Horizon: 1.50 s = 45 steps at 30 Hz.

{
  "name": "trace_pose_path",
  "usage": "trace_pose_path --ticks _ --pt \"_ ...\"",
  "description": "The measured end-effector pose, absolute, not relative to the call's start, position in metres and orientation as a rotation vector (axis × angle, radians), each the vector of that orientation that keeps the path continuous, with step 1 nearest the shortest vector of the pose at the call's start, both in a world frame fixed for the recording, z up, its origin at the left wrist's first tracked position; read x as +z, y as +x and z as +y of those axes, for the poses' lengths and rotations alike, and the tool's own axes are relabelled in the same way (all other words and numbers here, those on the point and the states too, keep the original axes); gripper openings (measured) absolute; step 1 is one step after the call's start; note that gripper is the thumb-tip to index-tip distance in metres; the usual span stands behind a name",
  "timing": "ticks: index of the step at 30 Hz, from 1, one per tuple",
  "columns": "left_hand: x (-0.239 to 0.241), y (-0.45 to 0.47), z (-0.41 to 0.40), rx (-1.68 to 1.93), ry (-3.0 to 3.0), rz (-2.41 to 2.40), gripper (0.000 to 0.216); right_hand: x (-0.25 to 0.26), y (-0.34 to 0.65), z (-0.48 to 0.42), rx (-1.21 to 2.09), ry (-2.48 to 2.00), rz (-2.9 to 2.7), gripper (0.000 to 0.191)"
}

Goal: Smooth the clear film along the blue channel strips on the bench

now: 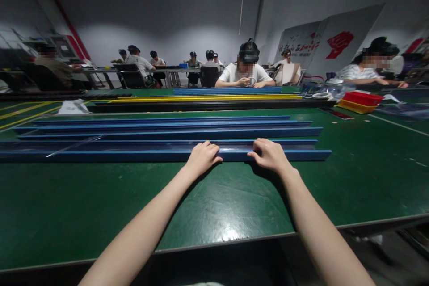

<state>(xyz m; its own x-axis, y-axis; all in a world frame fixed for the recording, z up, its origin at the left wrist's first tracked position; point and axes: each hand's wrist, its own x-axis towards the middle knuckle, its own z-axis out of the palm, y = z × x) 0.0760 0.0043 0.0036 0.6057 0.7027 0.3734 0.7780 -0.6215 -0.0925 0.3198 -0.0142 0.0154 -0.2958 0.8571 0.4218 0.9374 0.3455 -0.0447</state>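
We see both of our hands on the nearest blue strip point(161, 155), the long one at the front of a row of blue strips point(167, 127) on the green surface point(217, 205). Our left hand point(202, 157) lies over the near edge with its fingers curled down on top, and our right hand point(269, 155) does the same just beside it. Both hands are bent over the strip and press on it; we cannot tell if they truly grip it.

The strip runs from left to right, straight across in front of us. Most of its length goes off to the left, so our left hand is nearer its middle, and our right hand is nearer its right end. The strip sits right under our fingers, a little way in from the near edge of the surface.

Farther back lie yellow strips point(208, 97) and a red tray point(363, 98). A person in a white shirt point(245, 74) sits across from us.
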Motion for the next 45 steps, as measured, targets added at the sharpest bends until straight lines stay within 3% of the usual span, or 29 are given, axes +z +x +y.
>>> trace_pose_path --ticks 45 --pt "0.0099 0.0777 0.0019 -0.324 -2.569 -1.522 0.035 0.0144 0.3180 -0.0158 -0.268 -1.575 -2.279 0.020"
